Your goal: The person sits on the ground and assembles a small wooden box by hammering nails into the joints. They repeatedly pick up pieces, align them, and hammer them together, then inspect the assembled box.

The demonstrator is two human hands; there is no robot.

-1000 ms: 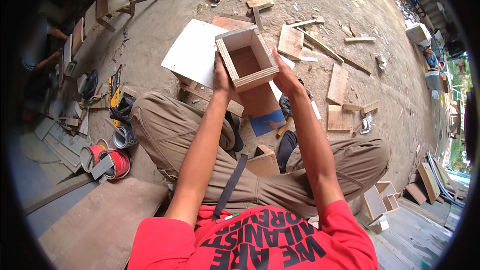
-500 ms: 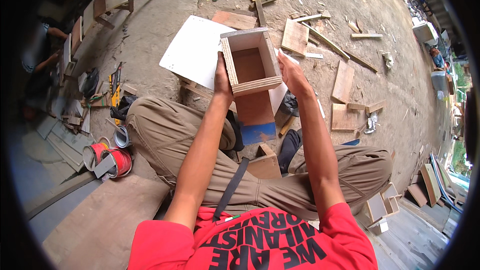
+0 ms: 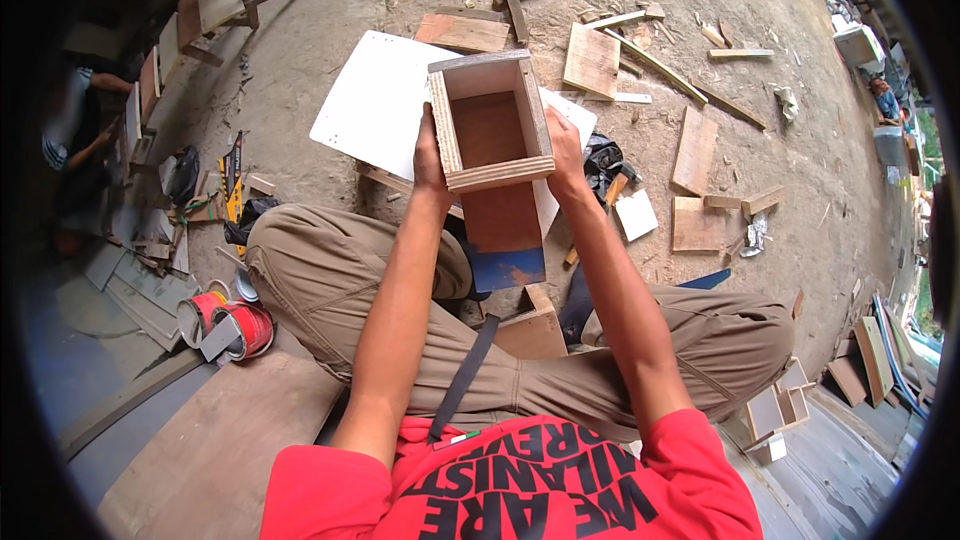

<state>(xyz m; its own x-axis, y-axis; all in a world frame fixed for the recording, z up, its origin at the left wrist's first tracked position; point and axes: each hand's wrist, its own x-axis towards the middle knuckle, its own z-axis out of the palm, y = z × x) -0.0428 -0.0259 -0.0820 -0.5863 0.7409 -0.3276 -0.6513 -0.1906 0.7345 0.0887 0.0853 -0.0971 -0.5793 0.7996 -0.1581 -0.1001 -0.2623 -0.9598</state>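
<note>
An open-topped wooden box (image 3: pixel 498 176) with plywood edges and a brown floor is held up in front of me, between both hands. My left hand (image 3: pixel 429 160) presses along its left wall, with the fingers mostly hidden behind it. Against the right wall lies my right hand (image 3: pixel 566 152), its fingers partly out of sight. Behind the box is a white board (image 3: pixel 365 105). A brown panel (image 3: pixel 500 220) with a blue end shows below it. Between my legs stands another small wooden piece (image 3: pixel 533 333).
Red paint cans (image 3: pixel 243 331) stand left of my knee, near a yellow-and-black handsaw (image 3: pixel 232 180). Offcuts such as a square board (image 3: pixel 592 62) litter the floor ahead. A small wooden frame (image 3: pixel 777 408) sits at my right. Another person's arm (image 3: pixel 105 140) shows at far left.
My right hand has come in from the side, its fingers now lying against the box's right wall. The box has shifted slightly left in view.
</note>
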